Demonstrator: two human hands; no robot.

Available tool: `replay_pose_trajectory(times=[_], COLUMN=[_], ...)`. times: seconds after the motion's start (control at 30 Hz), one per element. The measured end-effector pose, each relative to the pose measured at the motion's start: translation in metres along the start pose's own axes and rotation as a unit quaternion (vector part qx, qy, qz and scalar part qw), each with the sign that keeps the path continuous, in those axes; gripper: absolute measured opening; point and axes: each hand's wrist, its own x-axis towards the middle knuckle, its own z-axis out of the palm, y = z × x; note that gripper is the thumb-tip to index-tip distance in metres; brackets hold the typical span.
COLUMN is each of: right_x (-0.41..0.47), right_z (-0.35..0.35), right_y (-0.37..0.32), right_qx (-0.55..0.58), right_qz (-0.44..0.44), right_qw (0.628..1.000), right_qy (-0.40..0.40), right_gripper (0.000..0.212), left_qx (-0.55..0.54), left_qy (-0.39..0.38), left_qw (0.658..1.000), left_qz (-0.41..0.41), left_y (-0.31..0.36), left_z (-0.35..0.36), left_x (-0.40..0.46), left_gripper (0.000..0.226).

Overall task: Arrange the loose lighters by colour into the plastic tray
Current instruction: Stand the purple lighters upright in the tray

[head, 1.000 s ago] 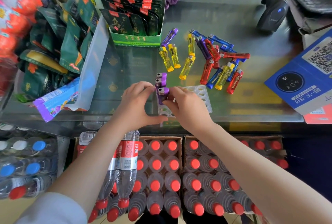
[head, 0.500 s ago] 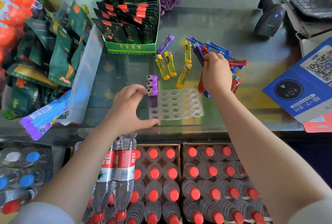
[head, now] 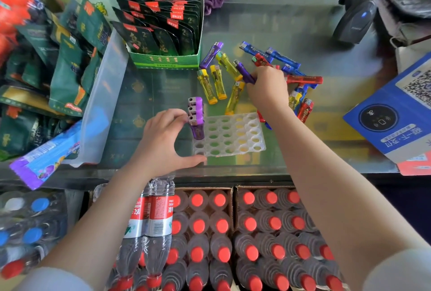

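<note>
Clearly mid-sort, purple step: right hand [head: 268,91] curled round a purple lighter [head: 243,72] at the pile of loose lighters [head: 300,80] above centre-right. Left hand [head: 163,141] bracing the plastic tray [head: 233,136] at frame centre, fingers touching the three purple lighters [head: 196,118] standing in its left column, thumb against the near edge. Next, probably: carry over, turn upright, seat in the empty hole just below those three.
</note>
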Motion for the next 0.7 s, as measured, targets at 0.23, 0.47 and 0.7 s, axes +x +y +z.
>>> replay_pose_trajectory(times=[0.23,0.47,0.7], right_x=[-0.049,-0.118,-0.137], right_z=[-0.032,-0.037,-0.005], right_y=[0.009,0.007,-0.015], right_qx=[0.194,0.474,0.400], right_qz=[-0.042,-0.001,-0.053], right_qw=[0.980,0.865,0.911], right_qy=[0.002,-0.163,-0.088], right_gripper=[0.012,0.013,0.035], left_qx=[0.000,-0.036,-0.041], left_qy=[-0.003,-0.011,0.004], left_qw=[1.000,0.999,0.999], left_qz=[-0.005,-0.016,0.006], left_y=[0.002,0.006,0.005], left_z=[-0.001,0.000,0.007], left_x=[0.000,-0.006,-0.018], left_gripper=[0.080,0.081,0.077])
